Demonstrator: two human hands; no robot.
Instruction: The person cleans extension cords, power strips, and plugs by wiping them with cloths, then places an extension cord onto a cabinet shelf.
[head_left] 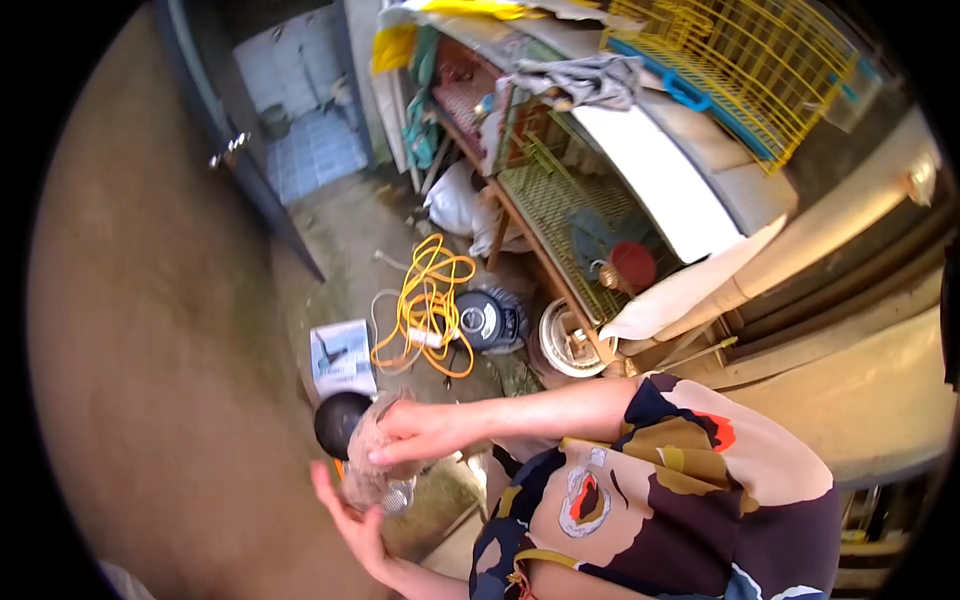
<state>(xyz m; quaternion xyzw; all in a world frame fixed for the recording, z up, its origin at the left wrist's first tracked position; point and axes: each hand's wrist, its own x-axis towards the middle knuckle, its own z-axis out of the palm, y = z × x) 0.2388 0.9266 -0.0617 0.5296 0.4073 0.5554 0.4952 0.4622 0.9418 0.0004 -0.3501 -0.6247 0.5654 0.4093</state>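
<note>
My right hand is closed on a crumpled, brownish-pink cloth. The cloth lies against a round, glossy black object, whose kind I cannot make out. Below the cloth shows a small silvery ribbed part; whether it belongs to the black object is hidden. My left hand is beside the cloth's lower edge, fingers stretched apart, with nothing seen in them. A bit of orange shows between the black object and the left hand.
A tangled orange cord lies on the floor by a dark round-topped container. Nearby are a printed box or booklet and a white bucket. Wire cages line the right, a brown wall the left. A door stands ajar.
</note>
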